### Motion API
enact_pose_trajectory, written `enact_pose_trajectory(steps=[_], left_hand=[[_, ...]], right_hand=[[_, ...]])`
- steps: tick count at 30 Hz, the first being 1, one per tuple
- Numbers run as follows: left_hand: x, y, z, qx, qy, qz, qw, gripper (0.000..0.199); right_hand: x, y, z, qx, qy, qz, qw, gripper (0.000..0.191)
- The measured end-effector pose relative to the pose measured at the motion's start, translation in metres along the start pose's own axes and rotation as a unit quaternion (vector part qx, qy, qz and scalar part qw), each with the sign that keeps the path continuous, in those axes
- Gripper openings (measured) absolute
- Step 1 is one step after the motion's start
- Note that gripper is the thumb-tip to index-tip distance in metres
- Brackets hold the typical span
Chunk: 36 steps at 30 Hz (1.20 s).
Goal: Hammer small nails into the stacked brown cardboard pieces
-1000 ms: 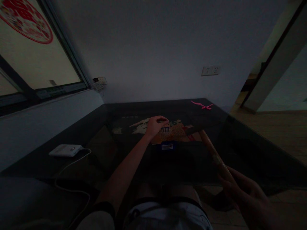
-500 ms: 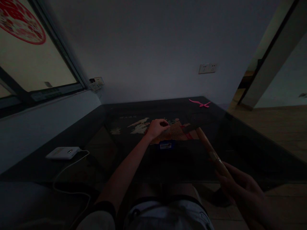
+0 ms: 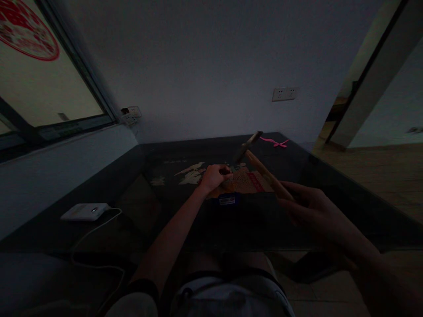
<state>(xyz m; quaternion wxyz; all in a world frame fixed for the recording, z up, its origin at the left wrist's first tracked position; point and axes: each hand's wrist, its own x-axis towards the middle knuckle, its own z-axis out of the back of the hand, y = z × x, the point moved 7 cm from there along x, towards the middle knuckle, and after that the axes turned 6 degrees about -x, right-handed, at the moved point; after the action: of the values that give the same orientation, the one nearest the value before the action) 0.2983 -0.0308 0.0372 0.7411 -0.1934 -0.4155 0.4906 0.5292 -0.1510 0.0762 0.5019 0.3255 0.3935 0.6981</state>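
Note:
My right hand (image 3: 312,207) is wrapped round the wooden handle of a hammer (image 3: 264,171). The hammer's dark metal head is raised above the table, to the right of my left hand (image 3: 213,178). The fingers of that hand are curled into a pinch over a brown patterned flat piece (image 3: 253,181) with red marks. What the pinch holds, if anything, is too small and dark to see. A small blue box (image 3: 228,200) with a pale label lies at the near edge of the patterned piece.
The dark glossy table (image 3: 185,224) carries pale printed pictures to the left of my left hand. A white power bank (image 3: 85,212) with a cable lies at the left. Near the back right corner is a pink ribbon (image 3: 276,142). A wall with sockets (image 3: 284,93) stands behind.
My right hand has moved up and to the left, lifting the hammer head from low over the patterned piece. My left hand keeps its pinch in nearly the same place.

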Motion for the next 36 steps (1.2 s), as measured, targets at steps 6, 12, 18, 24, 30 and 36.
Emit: enact_pose_trajectory(steps=[6, 12, 18, 24, 30, 36], left_hand=[[-0.001, 0.002, 0.0, 0.017, 0.005, 0.023, 1.0, 0.017], [-0.001, 0.01, -0.001, 0.032, 0.011, 0.049, 0.998, 0.026], [-0.001, 0.009, -0.002, 0.015, 0.007, 0.049, 0.999, 0.022], [-0.002, 0.009, -0.002, 0.03, 0.021, 0.046, 0.998, 0.022], [-0.003, 0.007, -0.001, 0.025, 0.012, 0.054, 0.998, 0.02], [-0.003, 0.011, -0.002, 0.025, 0.024, 0.044, 0.998, 0.024]], right_hand=[[0.026, 0.034, -0.005, -0.077, 0.067, 0.087, 0.991, 0.042], [0.031, 0.033, -0.012, -0.123, 0.106, 0.097, 0.982, 0.035], [0.03, 0.034, -0.003, -0.109, 0.088, 0.094, 0.986, 0.035], [0.028, 0.028, -0.009, -0.13, 0.109, 0.099, 0.981, 0.044], [0.022, 0.036, -0.006, -0.105, 0.082, 0.101, 0.986, 0.045], [0.025, 0.023, -0.011, -0.169, 0.072, 0.101, 0.978, 0.044]])
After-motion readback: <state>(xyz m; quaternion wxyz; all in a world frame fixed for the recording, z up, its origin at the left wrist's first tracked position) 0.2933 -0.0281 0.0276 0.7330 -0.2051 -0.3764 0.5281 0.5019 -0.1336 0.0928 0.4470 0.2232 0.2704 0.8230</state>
